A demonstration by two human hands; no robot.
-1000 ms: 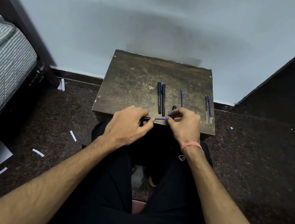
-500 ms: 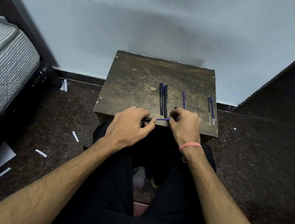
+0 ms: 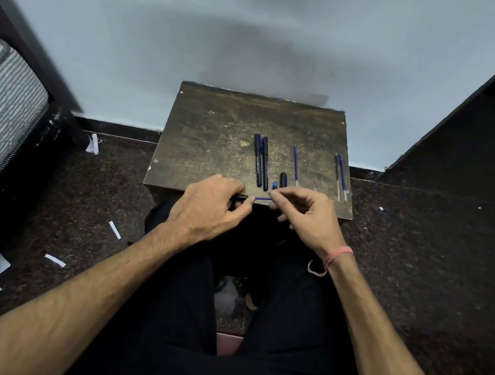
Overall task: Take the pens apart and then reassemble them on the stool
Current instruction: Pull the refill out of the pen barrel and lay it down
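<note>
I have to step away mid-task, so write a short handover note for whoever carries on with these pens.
Left hand grips a black barrel; right hand pinches the blue refill sticking out of it, at the stool's near edge.
On the stool: two capped pens, a black cap, a loose refill, two more refills at the right.
Left: the two capped pens; reassemble everything.

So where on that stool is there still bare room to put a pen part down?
The stool's left half, from its left edge to the two black pens, is bare, as is the far strip by the wall. The right side is crowded: a lone refill, a black cap and two refills near the right edge.
</note>
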